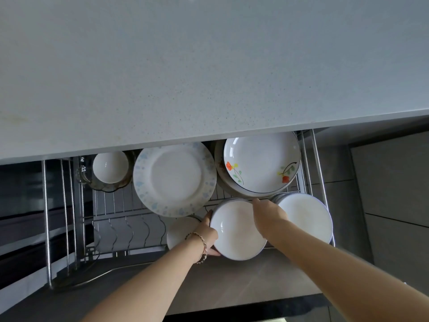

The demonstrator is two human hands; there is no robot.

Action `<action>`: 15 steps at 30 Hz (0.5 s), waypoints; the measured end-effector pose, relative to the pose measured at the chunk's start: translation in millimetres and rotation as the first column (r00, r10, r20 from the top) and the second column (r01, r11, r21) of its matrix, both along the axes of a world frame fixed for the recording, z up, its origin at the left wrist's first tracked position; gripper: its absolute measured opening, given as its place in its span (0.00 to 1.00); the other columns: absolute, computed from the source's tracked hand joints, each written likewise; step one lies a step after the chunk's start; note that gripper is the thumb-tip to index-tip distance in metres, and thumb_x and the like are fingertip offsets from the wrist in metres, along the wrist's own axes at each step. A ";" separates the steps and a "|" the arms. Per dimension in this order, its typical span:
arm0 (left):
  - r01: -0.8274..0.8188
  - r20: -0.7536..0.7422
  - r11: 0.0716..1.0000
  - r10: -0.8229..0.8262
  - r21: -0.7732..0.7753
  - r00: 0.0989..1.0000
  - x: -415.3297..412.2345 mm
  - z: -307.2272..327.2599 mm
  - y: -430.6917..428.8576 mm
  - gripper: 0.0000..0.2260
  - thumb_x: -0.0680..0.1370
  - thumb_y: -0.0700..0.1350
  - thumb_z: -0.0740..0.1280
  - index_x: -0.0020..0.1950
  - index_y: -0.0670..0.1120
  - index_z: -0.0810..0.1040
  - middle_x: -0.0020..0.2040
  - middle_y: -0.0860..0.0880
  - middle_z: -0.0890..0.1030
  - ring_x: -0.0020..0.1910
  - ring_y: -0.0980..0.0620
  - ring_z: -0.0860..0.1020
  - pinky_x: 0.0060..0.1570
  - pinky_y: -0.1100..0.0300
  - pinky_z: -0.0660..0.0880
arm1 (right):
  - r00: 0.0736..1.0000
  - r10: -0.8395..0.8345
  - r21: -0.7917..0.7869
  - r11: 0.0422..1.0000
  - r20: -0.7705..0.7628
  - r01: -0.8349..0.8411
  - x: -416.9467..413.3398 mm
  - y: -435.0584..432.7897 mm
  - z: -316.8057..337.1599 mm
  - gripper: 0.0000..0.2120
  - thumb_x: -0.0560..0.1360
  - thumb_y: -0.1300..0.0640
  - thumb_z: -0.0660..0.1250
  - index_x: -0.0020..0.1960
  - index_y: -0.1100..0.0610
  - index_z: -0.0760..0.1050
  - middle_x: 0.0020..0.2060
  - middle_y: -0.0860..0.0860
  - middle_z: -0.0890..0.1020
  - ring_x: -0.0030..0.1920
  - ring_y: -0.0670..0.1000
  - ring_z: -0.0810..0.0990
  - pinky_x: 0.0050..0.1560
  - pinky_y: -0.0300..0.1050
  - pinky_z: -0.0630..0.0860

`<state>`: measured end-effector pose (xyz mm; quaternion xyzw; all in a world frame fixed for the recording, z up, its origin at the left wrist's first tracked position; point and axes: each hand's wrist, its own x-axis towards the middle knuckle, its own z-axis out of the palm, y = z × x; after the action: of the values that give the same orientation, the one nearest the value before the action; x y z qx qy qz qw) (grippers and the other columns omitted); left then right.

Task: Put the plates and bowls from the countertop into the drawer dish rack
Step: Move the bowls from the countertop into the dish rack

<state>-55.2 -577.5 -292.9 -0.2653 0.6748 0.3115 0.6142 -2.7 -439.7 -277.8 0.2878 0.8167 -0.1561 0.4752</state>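
A stack of white bowls (236, 231) sits at the front of the wire drawer dish rack (120, 219). My left hand (209, 231), with a bracelet on the wrist, grips the stack's left rim. My right hand (267, 214) holds its upper right rim. Around the stack lie a blue-flowered plate (174, 180), a plate with orange flowers (260, 161), another white stack (306, 214) to the right, a small white dish (178, 231) to the left and a small white bowl (110, 167) inside a glass bowl.
The grey speckled countertop (209, 66) fills the upper view and overhangs the back of the drawer. Wavy plate dividers (130, 233) stand at the rack's front left. The drawer's front panel (232, 282) runs below my arms. A cabinet front (394, 182) is on the right.
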 end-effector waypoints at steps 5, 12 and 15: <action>0.067 0.001 0.997 -0.067 0.031 0.998 0.4 2.2 1.4 0.32 0.76 0.31 0.53 0.75 0.57 0.54 0.73 0.47 0.61 0.69 0.40 0.65 0.56 0.40 0.74 | 0.994 0.112 0.043 0.993 0.019 -0.112 -2.1 -2.7 0.9 0.23 0.76 0.66 0.61 0.70 0.63 0.62 0.63 0.57 0.75 0.63 0.57 0.76 0.59 0.49 0.75; 0.505 -0.188 0.861 -0.507 -0.062 0.841 -12.9 21.8 -2.9 0.24 0.78 0.40 0.56 0.74 0.48 0.57 0.66 0.44 0.71 0.55 0.46 0.73 0.51 0.58 0.74 | 0.986 0.166 0.094 0.982 -0.021 -0.163 -1.0 -2.8 10.9 0.19 0.77 0.63 0.60 0.68 0.60 0.66 0.61 0.56 0.74 0.61 0.56 0.78 0.55 0.45 0.76; 0.563 -0.447 0.826 -0.510 -0.018 0.735 -36.4 53.4 -5.2 0.17 0.79 0.40 0.57 0.68 0.46 0.70 0.66 0.47 0.75 0.62 0.50 0.74 0.59 0.62 0.70 | 0.985 0.124 0.068 0.991 -0.118 -0.117 -11.8 -0.6 37.9 0.15 0.79 0.57 0.57 0.65 0.56 0.69 0.57 0.54 0.76 0.56 0.56 0.79 0.51 0.46 0.76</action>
<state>-91.6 -582.6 -239.5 0.0537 0.8216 0.2113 0.5268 -14.4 -440.3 -239.8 0.2421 0.8645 -0.1195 0.4240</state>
